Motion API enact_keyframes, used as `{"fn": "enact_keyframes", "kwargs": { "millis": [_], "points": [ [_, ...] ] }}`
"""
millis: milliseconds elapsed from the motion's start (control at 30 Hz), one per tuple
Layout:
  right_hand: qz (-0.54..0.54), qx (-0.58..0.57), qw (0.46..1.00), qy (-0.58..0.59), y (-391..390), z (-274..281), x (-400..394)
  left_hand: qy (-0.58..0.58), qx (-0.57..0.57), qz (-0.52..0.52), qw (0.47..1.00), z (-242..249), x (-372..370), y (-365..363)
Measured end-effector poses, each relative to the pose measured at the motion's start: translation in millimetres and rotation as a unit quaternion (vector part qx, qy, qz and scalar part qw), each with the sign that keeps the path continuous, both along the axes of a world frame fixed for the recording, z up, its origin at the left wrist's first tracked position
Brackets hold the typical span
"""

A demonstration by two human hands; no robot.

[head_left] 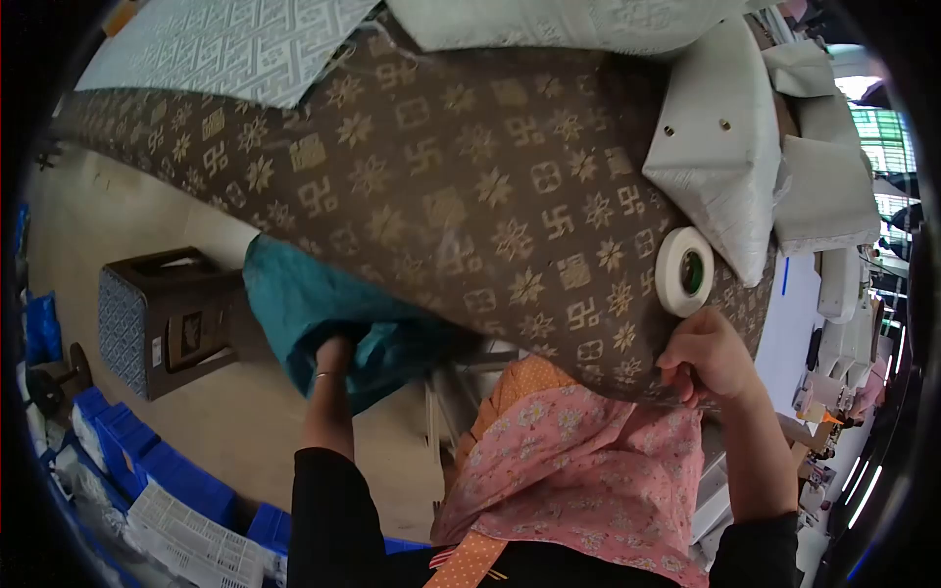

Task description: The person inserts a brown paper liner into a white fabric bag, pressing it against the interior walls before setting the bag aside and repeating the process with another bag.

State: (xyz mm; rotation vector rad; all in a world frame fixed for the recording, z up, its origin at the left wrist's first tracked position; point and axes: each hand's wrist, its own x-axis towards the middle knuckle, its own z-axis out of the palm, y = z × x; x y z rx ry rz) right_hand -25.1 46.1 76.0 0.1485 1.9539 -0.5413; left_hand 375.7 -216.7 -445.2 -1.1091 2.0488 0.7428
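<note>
My left hand (pixel 335 355) reaches into the mouth of a teal plastic bag (pixel 294 294) that hangs below the table edge; its fingers are hidden inside. At the near right edge of the table, my right hand (pixel 708 361) is closed with its fingers curled, and whatever it may hold is too small to make out. A roll of white tape (pixel 684 271) rests just beyond that hand on the brown patterned tabletop cover (pixel 451 186). Behind the tape stands a pale, wedge-shaped padded piece (pixel 716 147) with two small metal studs.
Pale patterned panels (pixel 225 44) lie along the far side. A brown stool (pixel 176 318) stands on the floor at left, beyond blue boxes (pixel 186 480). More pale pieces (pixel 828 196) are stacked at right, near a white sheet (pixel 787 318). A pink floral apron covers my lap.
</note>
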Motion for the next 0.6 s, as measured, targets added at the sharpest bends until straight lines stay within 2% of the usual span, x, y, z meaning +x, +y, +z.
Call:
{"fn": "enact_keyframes", "kwargs": {
  "millis": [67,167,367,600],
  "points": [
    [-0.006,0.023,1.000,-0.010,-6.0,5.7,1.6,-0.060,-0.024,0.045,0.997,-13.6,17.4,-20.8],
    [0.011,0.009,1.000,-0.018,2.4,-2.8,0.5,-0.080,-0.018,0.094,0.992,-24.2,9.3,-27.9],
    [0.036,-0.006,0.999,-0.025,3.8,-6.0,-1.2,-0.077,-0.013,0.109,0.991,-38.3,-54.3,1.0],
    [0.064,0.027,0.997,-0.017,-1.4,-1.7,-1.4,-0.090,-0.013,0.116,0.989,-57.0,-72.1,28.9]
  ]
}}
